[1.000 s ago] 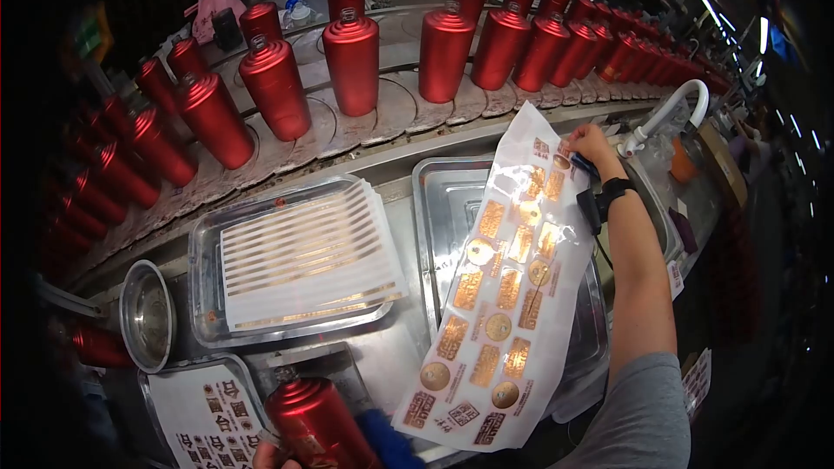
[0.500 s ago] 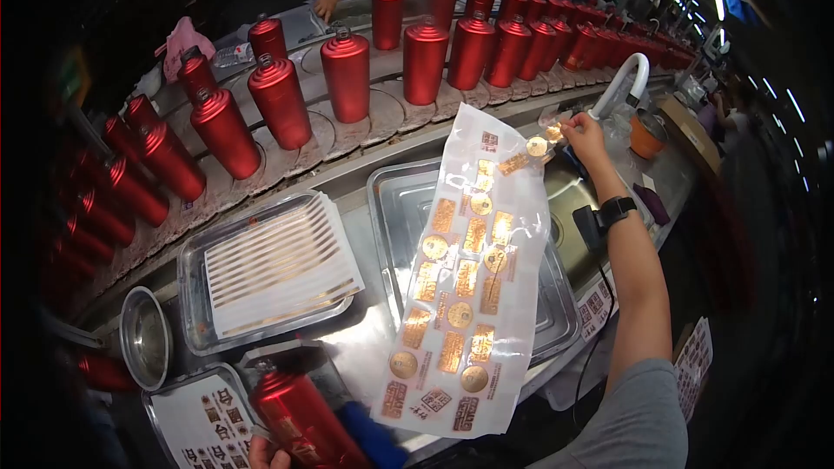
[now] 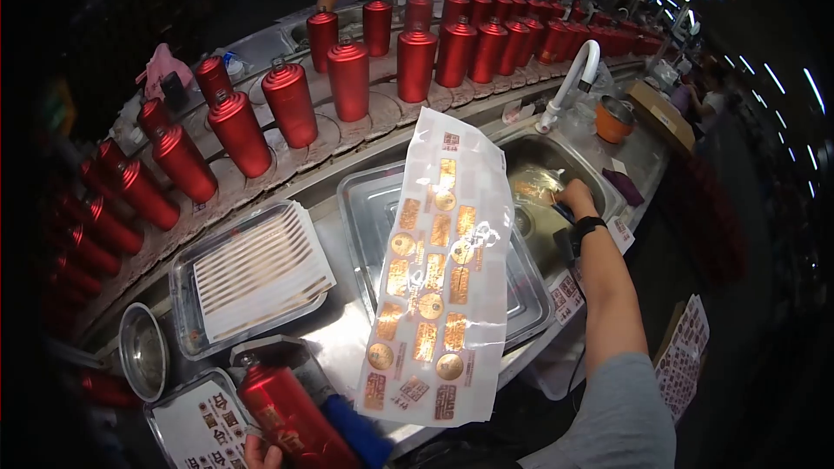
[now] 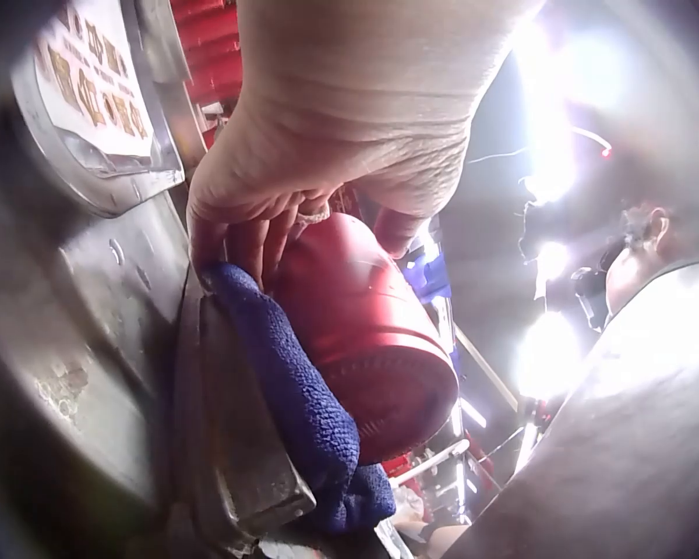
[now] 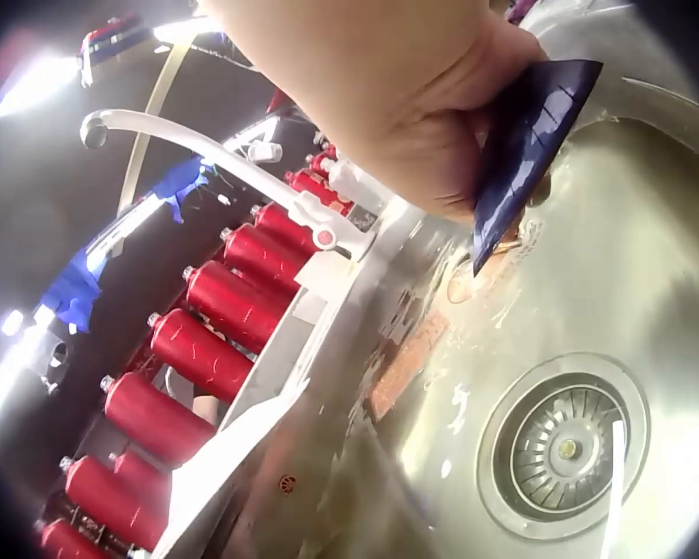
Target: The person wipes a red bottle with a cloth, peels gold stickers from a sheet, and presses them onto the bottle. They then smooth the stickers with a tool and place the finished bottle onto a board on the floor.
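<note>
My left hand (image 3: 261,452) grips a red bottle (image 3: 291,417), tilted over a blue cloth (image 3: 360,430). The left wrist view shows the fingers curled around the bottle (image 4: 367,315), its base turned toward the camera. Down in the metal sink (image 3: 540,247) is my right hand (image 3: 576,200), holding a flat dark blue scraper (image 5: 534,151). At its fingertips a gold decal piece (image 3: 534,189) lies in the water; its reddish strip (image 5: 410,363) shows below the hand. Beside the sink, a decal sheet (image 3: 434,295) with gold seals and discs lies across a metal tray (image 3: 360,208).
Red bottles (image 3: 347,78) stand along the conveyor behind the bench. A second tray (image 3: 184,313) holds gold-striped sheets (image 3: 261,269). Nearby are a steel bowl (image 3: 143,352), a tray with a character-printed sheet (image 3: 200,421), a white faucet (image 3: 573,78) and an orange pot (image 3: 613,122).
My right hand has peeled a decal piece from the sheet's top right corner and carried it right and down into the sink. The left hand still holds the bottle.
</note>
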`<state>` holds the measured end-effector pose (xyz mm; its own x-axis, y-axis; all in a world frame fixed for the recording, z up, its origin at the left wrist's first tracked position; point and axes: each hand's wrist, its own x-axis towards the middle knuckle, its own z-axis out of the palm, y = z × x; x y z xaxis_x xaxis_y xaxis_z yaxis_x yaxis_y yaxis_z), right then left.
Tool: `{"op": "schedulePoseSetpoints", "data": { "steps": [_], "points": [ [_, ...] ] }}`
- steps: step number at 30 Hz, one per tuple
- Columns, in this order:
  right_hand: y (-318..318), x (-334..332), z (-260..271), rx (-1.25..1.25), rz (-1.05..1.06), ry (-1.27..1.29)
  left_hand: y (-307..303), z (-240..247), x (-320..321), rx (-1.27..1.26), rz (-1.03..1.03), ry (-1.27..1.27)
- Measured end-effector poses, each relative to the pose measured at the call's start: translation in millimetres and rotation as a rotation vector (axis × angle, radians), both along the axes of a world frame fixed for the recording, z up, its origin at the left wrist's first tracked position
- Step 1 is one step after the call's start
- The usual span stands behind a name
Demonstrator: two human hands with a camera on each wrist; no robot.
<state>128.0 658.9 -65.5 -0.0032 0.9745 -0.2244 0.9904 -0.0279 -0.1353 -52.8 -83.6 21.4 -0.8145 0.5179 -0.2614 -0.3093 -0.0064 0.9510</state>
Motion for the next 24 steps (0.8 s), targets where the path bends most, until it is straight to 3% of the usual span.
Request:
{"op": "schedulePoseSetpoints", "data": {
  "steps": [5,9,12,18,24],
  "points": [
    [-4.2,-1.9,4.0,0.098,0.004,0.104,-40.8,-44.6,-9.0,-0.121,0.062,0.037],
    [-17.6,3.2,18.1,0.322,0.132,0.34,-32.7,-33.9,-15.9,-0.051,0.1,0.085],
    [-45.0,2.7,45.9,0.395,0.263,0.459,-9.4,14.1,-16.4,-0.011,0.113,0.056],
    [-113.1,-12.9,111.6,0.56,0.515,0.609,-2.1,38.1,-25.8,0.05,0.224,0.337],
    [-213.1,-30.7,184.1,0.507,0.742,0.813,19.0,77.9,-11.9,0.143,0.08,0.427]
  ]
}}
